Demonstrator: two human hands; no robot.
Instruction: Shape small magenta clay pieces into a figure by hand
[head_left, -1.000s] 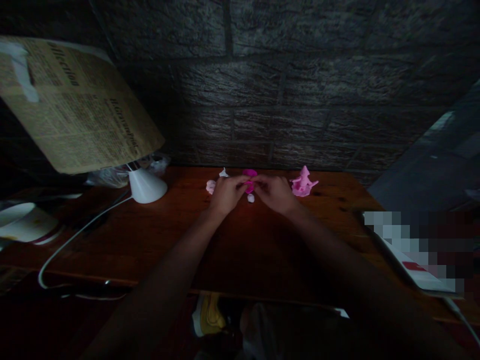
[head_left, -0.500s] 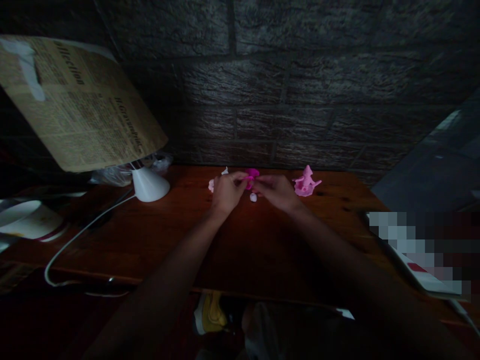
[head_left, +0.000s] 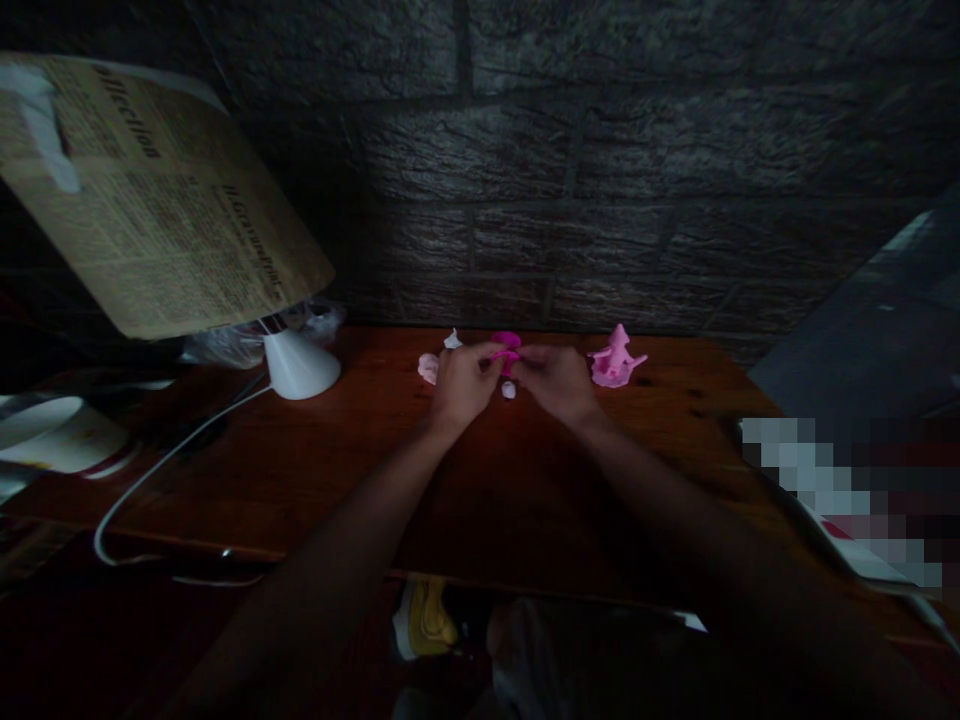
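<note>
My left hand [head_left: 466, 382] and my right hand [head_left: 556, 378] meet over the back of the table, fingers pinched together. Between their fingertips is a thin magenta piece of what looks like modelling clay [head_left: 505, 353]. Behind it lies a flat magenta piece [head_left: 507, 339]. Just below the fingertips sits a small whitish lump [head_left: 509, 390]. Left of my left hand are a pale pink lump [head_left: 428, 368] and a small white pointed piece [head_left: 453, 339]. A pink figure with a pointed top and side prongs [head_left: 616, 360] stands upright right of my right hand.
A lamp with a newspaper-print shade [head_left: 172, 210] and white base [head_left: 301, 368] stands left, its white cable [head_left: 161, 465] trailing over the table edge. A white paper cup [head_left: 60, 435] is at far left. A dark brick wall [head_left: 480, 180] rises behind the wooden table [head_left: 360, 480].
The magenta piece between my fingertips now shows as a thin, wider strip. Both hands stay in nearly the same place, and the view has shifted slightly.
</note>
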